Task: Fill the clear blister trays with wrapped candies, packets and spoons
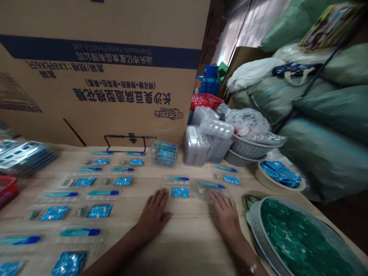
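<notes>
My left hand (155,211) lies on the table with its fingers stretched out, just left of a clear tray with a blue packet (180,192) and a blue pen (178,178). No object shows in it. With fingers extended, my right hand (225,212) rests on the near edge of another clear plastic tray (202,190), which carries a teal-and-blue pen (211,185). Its fingertips cover part of that tray. Beyond it sits one more filled tray with a blue packet (231,179).
Filled trays with pens and packets (99,211) stand in rows at left. A large cardboard box (129,84) closes off the back. At right are stacked clear trays (197,145), a bowl of blue packets (280,174) and a basket of green pieces (301,237).
</notes>
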The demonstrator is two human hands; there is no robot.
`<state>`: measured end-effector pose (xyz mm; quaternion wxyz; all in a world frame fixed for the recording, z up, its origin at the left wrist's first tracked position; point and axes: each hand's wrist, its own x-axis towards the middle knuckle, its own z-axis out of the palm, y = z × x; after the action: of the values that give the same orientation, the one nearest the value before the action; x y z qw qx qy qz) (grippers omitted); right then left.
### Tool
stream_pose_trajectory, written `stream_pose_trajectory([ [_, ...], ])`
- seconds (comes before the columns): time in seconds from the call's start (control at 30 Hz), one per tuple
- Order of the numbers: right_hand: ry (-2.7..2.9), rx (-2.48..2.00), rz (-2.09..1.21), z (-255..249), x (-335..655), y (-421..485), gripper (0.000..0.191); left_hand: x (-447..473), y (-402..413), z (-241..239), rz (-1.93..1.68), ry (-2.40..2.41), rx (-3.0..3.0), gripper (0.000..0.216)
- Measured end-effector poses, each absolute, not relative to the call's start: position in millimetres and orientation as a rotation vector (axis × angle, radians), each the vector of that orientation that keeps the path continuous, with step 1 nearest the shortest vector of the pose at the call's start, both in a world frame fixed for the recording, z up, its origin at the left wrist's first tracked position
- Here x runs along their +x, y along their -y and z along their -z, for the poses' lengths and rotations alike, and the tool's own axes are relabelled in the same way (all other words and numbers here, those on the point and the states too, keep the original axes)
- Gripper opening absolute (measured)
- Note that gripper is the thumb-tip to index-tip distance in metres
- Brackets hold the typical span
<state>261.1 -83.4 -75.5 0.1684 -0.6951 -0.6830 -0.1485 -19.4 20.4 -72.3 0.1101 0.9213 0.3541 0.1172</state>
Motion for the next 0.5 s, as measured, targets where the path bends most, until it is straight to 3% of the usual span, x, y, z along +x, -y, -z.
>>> stream_pose_trajectory([
  [0.13, 2.018, -1.809, 0.349, 91, 227, 136, 0.04, -69, 7, 84, -0.549, -1.075, 2.758, 0.057],
  [0.27, 2.162, -1.71, 0.033, 75, 210, 160, 0.044, -99, 37, 79, -0.57, -0.994, 2.7, 0.057],
  [0.4, 1.971, -1.824, -0.046, 54, 243, 121, 0.026, -109, 52, 63, -0.525, -0.992, 2.535, 0.032],
  [0.5, 1.695, -2.021, 0.142, 55, 289, 66, 0.042, -104, 49, 53, -0.508, -0.979, 2.516, 0.032],
])
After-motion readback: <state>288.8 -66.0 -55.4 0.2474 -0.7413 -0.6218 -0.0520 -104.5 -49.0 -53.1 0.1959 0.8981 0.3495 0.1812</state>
